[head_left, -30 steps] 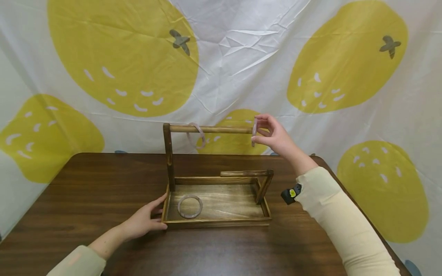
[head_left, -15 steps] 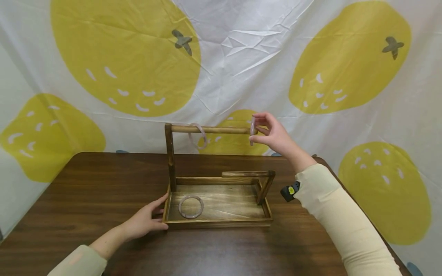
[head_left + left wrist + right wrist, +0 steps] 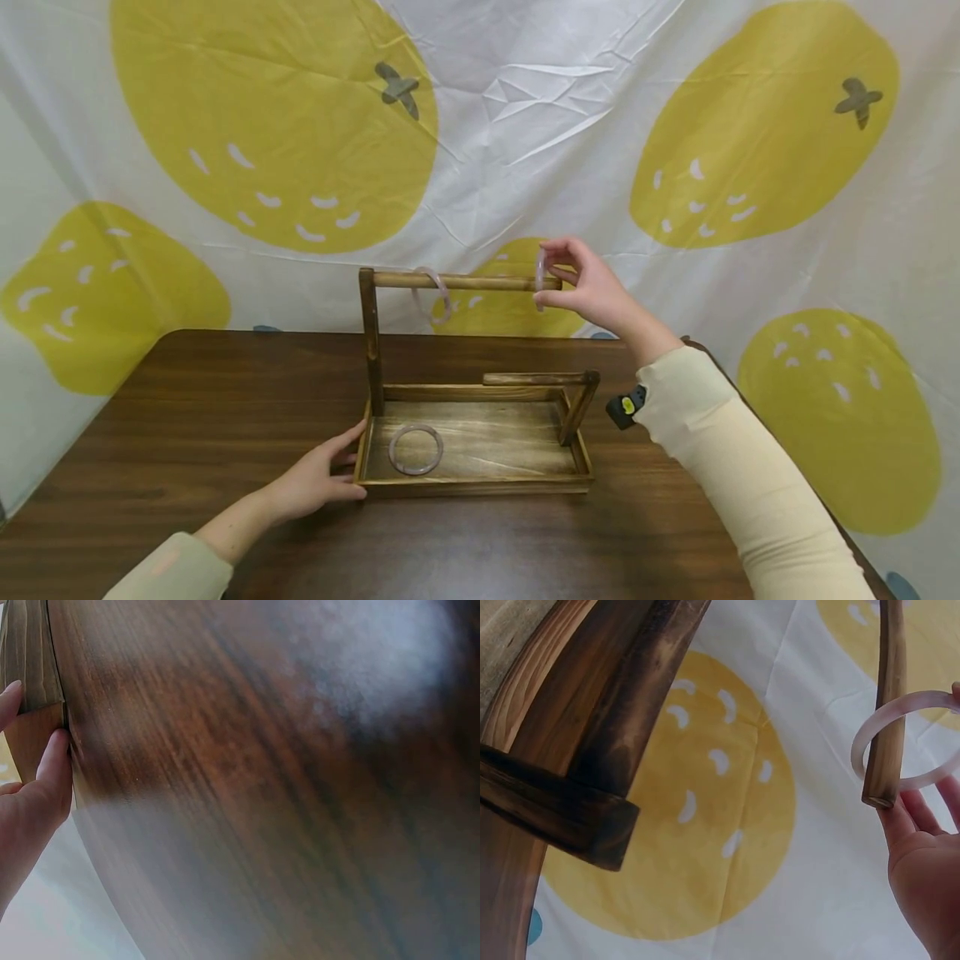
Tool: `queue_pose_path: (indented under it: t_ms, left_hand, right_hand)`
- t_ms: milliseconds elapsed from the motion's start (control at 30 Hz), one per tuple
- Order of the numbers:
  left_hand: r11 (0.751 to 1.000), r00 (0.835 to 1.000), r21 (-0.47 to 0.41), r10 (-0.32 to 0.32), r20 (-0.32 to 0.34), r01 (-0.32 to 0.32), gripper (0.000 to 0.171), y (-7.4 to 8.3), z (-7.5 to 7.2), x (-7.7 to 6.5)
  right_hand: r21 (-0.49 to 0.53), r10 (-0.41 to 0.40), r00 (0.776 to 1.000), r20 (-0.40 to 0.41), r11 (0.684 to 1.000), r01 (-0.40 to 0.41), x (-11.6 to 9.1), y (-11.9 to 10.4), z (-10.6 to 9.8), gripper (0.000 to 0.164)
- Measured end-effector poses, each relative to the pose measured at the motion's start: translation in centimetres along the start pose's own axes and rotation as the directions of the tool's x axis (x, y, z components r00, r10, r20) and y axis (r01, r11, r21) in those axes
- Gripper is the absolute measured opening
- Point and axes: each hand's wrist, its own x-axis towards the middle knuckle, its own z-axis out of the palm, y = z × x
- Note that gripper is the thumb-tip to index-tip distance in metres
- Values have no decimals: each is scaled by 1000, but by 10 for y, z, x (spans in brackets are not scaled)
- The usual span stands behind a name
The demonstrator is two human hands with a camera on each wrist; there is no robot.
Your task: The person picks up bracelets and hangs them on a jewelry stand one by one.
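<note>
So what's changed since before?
The right hand moved left, sliding the pale lilac ring it pinches along the brown wooden upper bar, away from its free end. Nothing was grasped or released. Unchanged: the left hand at the left end of the brown rectangular wooden tray, the hanging lilac ring and the lilac ring lying in the tray.

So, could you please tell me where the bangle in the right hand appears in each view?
Head: the bangle is right of centre, around the upper bar near its free end, pinched by the right hand.
Left wrist: not in it.
Right wrist: at the right edge, above mid-height, around the same bar.
Shared landmark: the wooden rack, central in head, top left in left wrist, left and upper right in right wrist.
</note>
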Motion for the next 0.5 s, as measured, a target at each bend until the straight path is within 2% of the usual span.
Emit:
queue_pose_path:
  t_ms: [267,500]
  left_hand:
    - [1000,1000,-9,-6,-9,6,96,-1,0,0]
    - [1000,1000,-20,-14,-4,14,96,0,1,0]
  right_hand:
    - [-79,10,999,36,997,-7,6,-2,2,61]
    - [-80,-8,998,58,997,13,9,-4,5,61]
